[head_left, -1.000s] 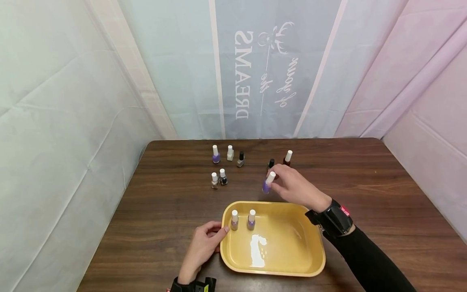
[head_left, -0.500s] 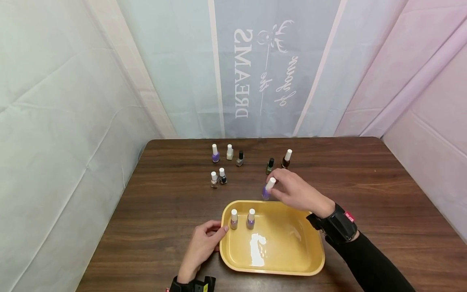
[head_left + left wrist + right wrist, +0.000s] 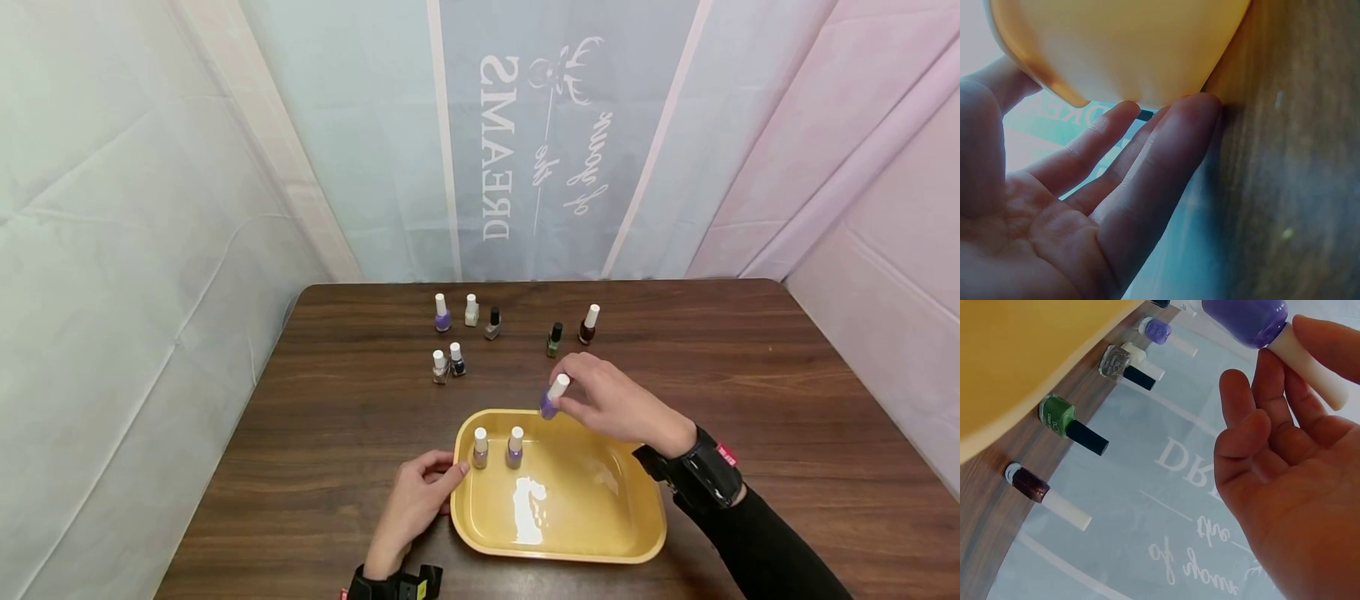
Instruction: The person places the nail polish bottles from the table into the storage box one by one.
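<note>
My right hand [image 3: 611,400] pinches a purple nail polish bottle [image 3: 550,404] by its white cap, over the far rim of the yellow tray [image 3: 570,557]. The right wrist view shows the cap [image 3: 1310,369] between thumb and fingertips, with the purple glass tilted upward. My left hand [image 3: 418,497] holds the tray's left end, thumb over the rim and fingers against the outer wall [image 3: 1129,56]. Inside the tray, near its left end, two white-capped polish bottles stand upright: a pinkish one [image 3: 480,450] and a light purple one [image 3: 514,450].
Beyond the tray, a green bottle [image 3: 554,340] and a dark red bottle [image 3: 588,325] stand on the wooden table [image 3: 300,467]. Farther left are a purple bottle [image 3: 442,315], a white one [image 3: 471,312], a black-capped grey one [image 3: 492,325], a glittery one [image 3: 440,368] and a dark one [image 3: 457,360].
My right hand has drawn the purple bottle nearer, from the table beyond the tray to over its far rim, uncovering the green bottle. My left hand stays at the tray's end.
</note>
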The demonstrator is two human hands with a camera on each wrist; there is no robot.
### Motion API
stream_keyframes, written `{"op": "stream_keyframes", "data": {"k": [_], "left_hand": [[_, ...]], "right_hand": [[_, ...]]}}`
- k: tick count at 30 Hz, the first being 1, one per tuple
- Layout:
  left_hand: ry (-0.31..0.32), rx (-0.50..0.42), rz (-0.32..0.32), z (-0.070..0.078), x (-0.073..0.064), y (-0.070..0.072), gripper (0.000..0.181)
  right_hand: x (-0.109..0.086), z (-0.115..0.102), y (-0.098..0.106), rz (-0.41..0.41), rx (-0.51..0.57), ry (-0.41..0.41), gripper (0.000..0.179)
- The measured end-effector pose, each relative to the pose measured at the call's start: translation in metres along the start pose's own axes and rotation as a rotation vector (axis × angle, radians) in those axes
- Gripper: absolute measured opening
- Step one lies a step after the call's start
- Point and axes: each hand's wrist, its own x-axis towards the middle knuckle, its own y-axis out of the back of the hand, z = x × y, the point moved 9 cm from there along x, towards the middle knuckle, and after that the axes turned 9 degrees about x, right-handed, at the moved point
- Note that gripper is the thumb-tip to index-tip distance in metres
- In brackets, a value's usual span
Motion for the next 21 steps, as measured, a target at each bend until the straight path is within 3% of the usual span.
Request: {"op": "stream_keyframes", "data": {"k": [7, 21], "left_hand": [[0.004, 0.0, 0.001, -0.004, 0.002, -0.001, 0.047], [0.005, -0.017, 0.003, -0.003, 0.002, -0.001, 0.047]], "right_hand": [[-0.004, -0.003, -0.002, 0.009, -0.019, 0.011, 0.012], [-0.01, -0.002, -0.018, -0.059, -0.006, -0.02, 0.012]]}}
